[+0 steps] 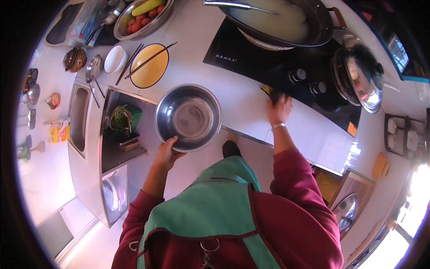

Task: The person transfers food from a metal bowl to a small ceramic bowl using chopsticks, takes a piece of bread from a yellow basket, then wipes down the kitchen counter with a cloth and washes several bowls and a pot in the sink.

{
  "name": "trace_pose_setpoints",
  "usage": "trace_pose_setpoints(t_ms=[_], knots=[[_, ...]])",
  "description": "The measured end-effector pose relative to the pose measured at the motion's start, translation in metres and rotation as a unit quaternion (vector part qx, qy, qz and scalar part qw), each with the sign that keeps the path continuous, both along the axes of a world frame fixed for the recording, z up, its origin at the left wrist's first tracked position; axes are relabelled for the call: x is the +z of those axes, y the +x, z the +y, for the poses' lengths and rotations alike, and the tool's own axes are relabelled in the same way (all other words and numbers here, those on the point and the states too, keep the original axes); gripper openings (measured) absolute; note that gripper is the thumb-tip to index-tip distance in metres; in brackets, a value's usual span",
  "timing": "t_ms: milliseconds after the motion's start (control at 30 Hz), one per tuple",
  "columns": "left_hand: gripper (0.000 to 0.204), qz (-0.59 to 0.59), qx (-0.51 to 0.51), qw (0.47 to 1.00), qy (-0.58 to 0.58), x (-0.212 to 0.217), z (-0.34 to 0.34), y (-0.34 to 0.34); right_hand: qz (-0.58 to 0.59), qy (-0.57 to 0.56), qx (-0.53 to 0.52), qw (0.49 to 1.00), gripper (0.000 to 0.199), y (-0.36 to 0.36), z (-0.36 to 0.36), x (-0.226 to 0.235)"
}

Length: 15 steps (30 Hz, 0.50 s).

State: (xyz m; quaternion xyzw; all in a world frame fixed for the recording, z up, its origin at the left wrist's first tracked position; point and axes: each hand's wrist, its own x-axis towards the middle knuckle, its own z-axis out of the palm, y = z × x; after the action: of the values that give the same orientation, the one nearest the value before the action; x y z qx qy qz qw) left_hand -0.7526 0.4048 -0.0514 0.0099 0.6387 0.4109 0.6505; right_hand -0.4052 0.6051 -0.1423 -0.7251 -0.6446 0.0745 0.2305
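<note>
My left hand (168, 151) grips the near rim of a stainless steel basin (188, 117), thumb over the edge. The basin looks bare inside and is held at the counter's front edge. My right hand (280, 110) reaches down to the counter beside the front of the black stove (251, 56). Under its fingers is a small dark and yellow piece (267, 90), maybe a cloth or sponge; its kind is not clear. The fingers are partly hidden. Left of the basin stands a yellow bowl (154, 76) with chopsticks (142, 66) laid across it.
A wok (320, 27) of cloudy liquid sits on the stove, with a metal utensil (242, 5) across it. A lidded pot (365, 76) stands at right. At back left are a basin of vegetables (121, 28), a white bowl (115, 59) and a ladle (93, 68). An open cabinet (107, 152) is below.
</note>
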Motion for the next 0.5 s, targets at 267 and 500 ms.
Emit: trace_pose_setpoints(t_ms=[267, 500], knots=[[0.033, 0.057, -0.029, 0.998, -0.018, 0.025, 0.027, -0.01, -0.033, -0.082, 0.478, 0.874, 0.032, -0.094, -0.024, 0.008], [0.03, 0.065, -0.098, 0.993, -0.014, -0.026, 0.065, -0.017, -0.122, -0.216, 0.162, 0.955, 0.054, 0.071, -0.034, 0.028]])
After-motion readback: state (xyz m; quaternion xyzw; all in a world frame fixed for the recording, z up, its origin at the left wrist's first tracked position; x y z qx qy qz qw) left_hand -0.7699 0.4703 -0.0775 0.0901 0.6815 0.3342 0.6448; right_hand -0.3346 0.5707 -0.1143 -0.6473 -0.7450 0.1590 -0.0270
